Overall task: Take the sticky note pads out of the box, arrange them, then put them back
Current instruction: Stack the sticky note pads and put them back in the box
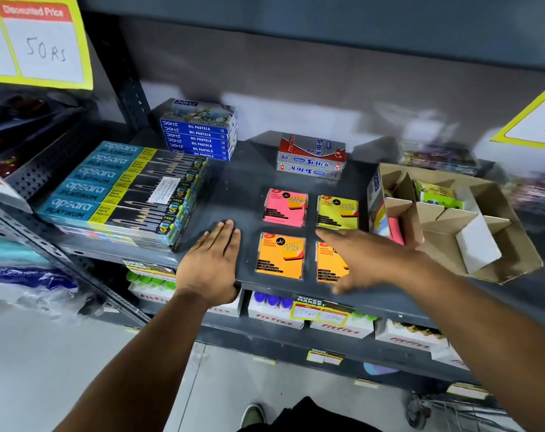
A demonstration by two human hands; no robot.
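Note:
Several sticky note pads lie in a square on the dark shelf [233, 188]: a pink pad [285, 207] at the back left, a yellow pad [337, 212] at the back right, an orange pad [280, 256] at the front left, and a second orange pad [327, 262] at the front right. My right hand [363, 257] hovers open over that second orange pad and hides part of it. My left hand [213, 263] rests flat on the shelf edge, left of the pads. The cardboard box [489, 260] with dividers stands at the right, with a pink pad [396, 230] and green pads [436, 194] inside.
Stacked Apsara pencil packs [124, 191] fill the shelf's left side. Blue oil pastel boxes [199, 132] stand behind them. Silver and red Softek boxes [311, 157] sit behind the pads. Fitfizz boxes [274, 310] line the shelf below. Yellow price signs hang at the upper left and right.

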